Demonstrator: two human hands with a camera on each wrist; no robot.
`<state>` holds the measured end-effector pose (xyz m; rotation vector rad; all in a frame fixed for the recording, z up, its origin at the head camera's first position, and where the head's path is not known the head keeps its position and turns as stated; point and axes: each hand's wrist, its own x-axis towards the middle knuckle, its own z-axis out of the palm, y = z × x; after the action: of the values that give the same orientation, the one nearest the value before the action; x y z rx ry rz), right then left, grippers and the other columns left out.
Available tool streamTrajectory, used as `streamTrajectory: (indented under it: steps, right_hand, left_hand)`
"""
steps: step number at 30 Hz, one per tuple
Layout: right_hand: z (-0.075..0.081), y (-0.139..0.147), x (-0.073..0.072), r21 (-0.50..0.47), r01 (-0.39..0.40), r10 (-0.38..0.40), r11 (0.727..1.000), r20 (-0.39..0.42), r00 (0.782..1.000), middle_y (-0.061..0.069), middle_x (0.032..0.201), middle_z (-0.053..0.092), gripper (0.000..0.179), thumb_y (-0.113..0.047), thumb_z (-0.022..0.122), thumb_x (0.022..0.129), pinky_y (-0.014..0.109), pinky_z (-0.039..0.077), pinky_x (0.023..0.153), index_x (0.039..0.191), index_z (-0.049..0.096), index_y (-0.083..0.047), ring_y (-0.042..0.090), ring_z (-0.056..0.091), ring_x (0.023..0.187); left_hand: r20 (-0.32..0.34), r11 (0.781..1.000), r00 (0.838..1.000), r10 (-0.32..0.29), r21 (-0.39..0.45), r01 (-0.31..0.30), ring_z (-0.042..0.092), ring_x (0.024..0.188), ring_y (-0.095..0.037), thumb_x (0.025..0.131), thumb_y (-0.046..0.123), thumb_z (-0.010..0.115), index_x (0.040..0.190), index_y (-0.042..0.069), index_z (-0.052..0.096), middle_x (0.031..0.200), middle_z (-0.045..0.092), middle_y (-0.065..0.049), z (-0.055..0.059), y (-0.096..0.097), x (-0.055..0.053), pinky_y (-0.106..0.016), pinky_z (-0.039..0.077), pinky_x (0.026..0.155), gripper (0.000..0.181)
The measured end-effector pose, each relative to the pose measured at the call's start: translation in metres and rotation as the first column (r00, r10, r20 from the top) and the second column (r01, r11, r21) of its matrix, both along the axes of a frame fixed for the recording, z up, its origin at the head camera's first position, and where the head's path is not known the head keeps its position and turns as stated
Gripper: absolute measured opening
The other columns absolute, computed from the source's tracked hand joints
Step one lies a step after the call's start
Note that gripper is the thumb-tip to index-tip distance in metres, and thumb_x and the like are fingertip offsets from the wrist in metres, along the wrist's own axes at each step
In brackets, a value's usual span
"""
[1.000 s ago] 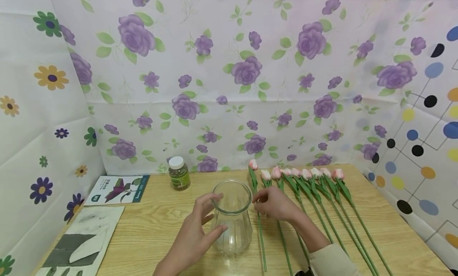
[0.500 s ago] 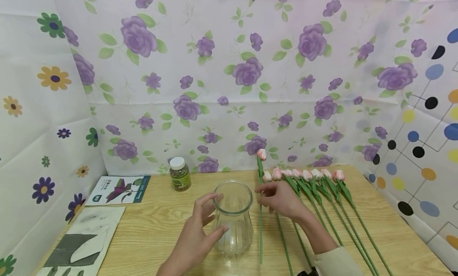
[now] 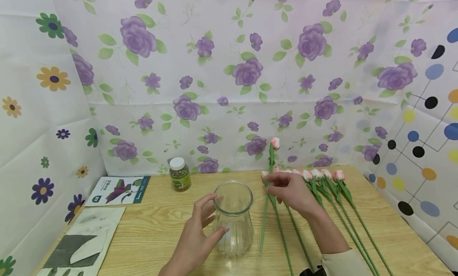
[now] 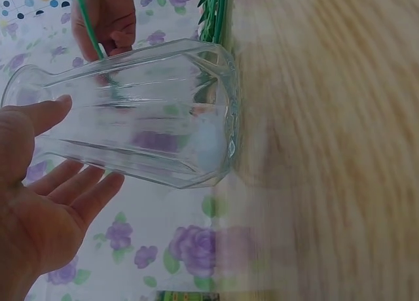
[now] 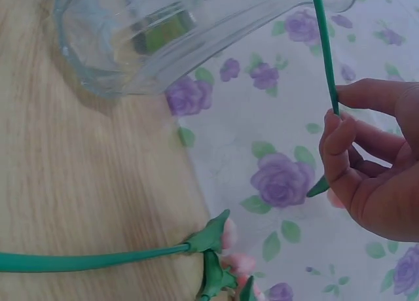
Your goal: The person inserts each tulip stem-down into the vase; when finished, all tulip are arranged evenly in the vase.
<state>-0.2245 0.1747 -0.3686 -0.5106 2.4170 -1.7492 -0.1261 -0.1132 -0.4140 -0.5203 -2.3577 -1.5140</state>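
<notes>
A clear ribbed glass vase (image 3: 234, 232) stands upright on the table. My left hand (image 3: 195, 232) holds it loosely near the neck, the thumb on the near side and the fingers on the other, as the left wrist view also shows. To the right of the vase, my right hand (image 3: 291, 192) pinches the green stem (image 5: 325, 46) of a pink-and-white tulip (image 3: 274, 143) between thumb and fingers. That tulip is raised and tilted, its bloom up against the backdrop. Beneath the right hand and beside it lie several more tulips (image 3: 338, 175), side by side; the hand hides some of their leaves.
A jar with a white lid (image 3: 180, 174) stands at the back, left of the vase. A printed booklet (image 3: 117, 189) and a grey-and-white packet (image 3: 80, 242) lie at the table's left. Floral cloth (image 3: 247, 71) hangs behind the table.
My right hand has moved right and slightly back with its tulip, whose bloom has risen and whose stem now slants. The left hand and the vase have stayed put.
</notes>
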Motion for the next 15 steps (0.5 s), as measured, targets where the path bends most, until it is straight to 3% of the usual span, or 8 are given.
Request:
streamTrajectory:
  steps: [7, 15]
  right_hand:
    - [0.010, 0.003, 0.003, -0.061, 0.041, -0.042, 0.997, -0.017, 0.999, 0.003, 0.085, 0.064, 0.036, -0.009, 0.072, 0.099, 0.036, 0.052, 0.063, 0.133, 0.067, 0.003, 0.022, 0.052, 0.063]
    - [0.021, 0.003, 0.006, -0.103, 0.080, -0.084, 0.991, -0.038, 0.996, 0.002, 0.087, 0.063, 0.037, -0.015, 0.075, 0.099, 0.035, 0.054, 0.070, 0.133, 0.068, -0.001, 0.018, 0.053, 0.066]
  left_hand:
    - [0.011, 0.998, 0.999, 0.049, -0.031, -0.048, 0.069, 0.124, -0.040, 0.086, 0.004, 0.087, 0.154, 0.028, 0.037, 0.142, 0.065, -0.017, -0.002, 0.000, 0.001, -0.049, 0.062, 0.097, 0.089]
    - [0.029, 0.995, 0.996, 0.083, -0.053, -0.082, 0.072, 0.119, -0.039, 0.081, 0.002, 0.090, 0.157, 0.033, 0.036, 0.136, 0.065, -0.017, -0.003, 0.002, 0.003, -0.047, 0.063, 0.094, 0.098]
